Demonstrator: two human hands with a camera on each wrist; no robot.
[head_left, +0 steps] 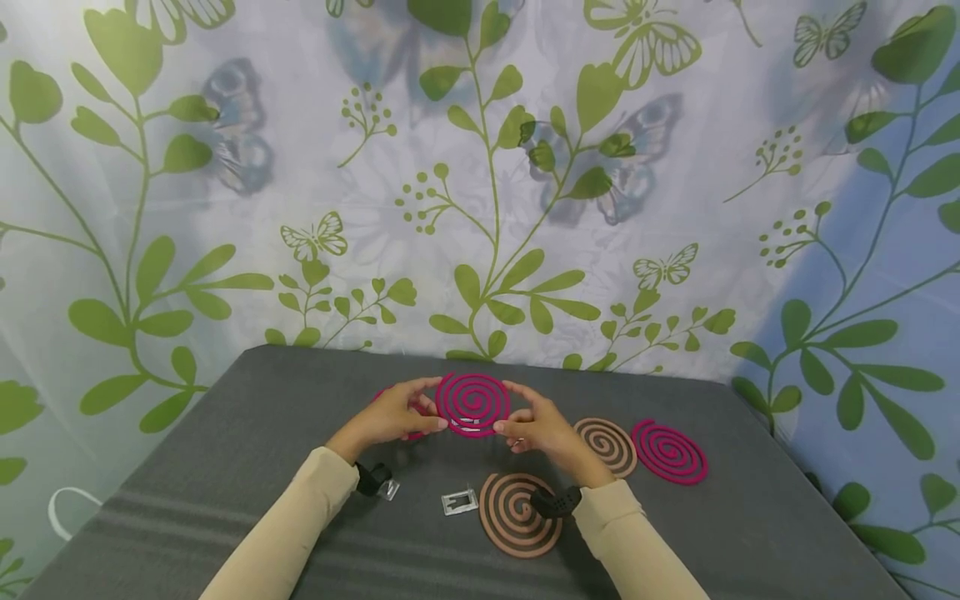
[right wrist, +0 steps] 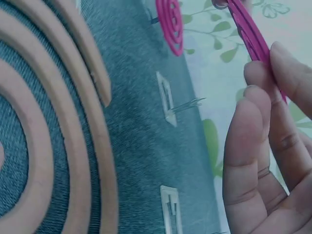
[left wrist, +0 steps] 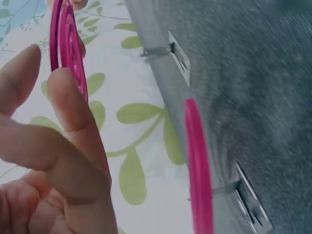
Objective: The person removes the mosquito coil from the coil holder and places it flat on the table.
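A pink mosquito coil is held up above the table between both hands. My left hand pinches its left edge between fingertips and thumb, and my right hand pinches the right edge likewise. In the left wrist view the coil appears nearly edge-on, with layered rings; whether it is one coil or two together I cannot tell. Another pink coil lies beyond the left hand, mostly covered by it in the head view. Beneath the right wrist rests a brown coil, partly hidden by the wrist strap.
A second brown coil and a further pink coil lie to the right on the grey-covered table. Small metal coil stands lie near the middle, one beside the left wrist. Behind hangs a leaf-patterned curtain.
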